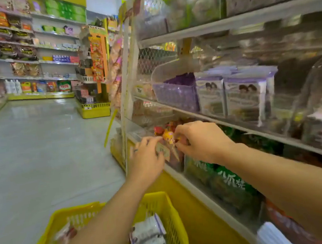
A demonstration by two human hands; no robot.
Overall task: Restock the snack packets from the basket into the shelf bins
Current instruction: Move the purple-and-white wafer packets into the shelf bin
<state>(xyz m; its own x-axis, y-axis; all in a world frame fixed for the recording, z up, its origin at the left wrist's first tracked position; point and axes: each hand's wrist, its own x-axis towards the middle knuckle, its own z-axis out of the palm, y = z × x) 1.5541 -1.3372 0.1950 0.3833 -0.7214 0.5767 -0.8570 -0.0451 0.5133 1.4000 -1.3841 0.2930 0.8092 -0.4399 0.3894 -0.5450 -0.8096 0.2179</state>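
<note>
The right hand (202,141) pinches small orange and red snack packets (168,136) with curled fingers, just over the clear plastic shelf bin (135,131). The left hand (146,160) grips a blurred pale grey-green card (161,150) at that bin's front edge. Below the bin sits a yellow plastic mesh basket (163,201) holding white and purple packets (147,233); above the bin stand purple-white pouches (243,97).
</note>
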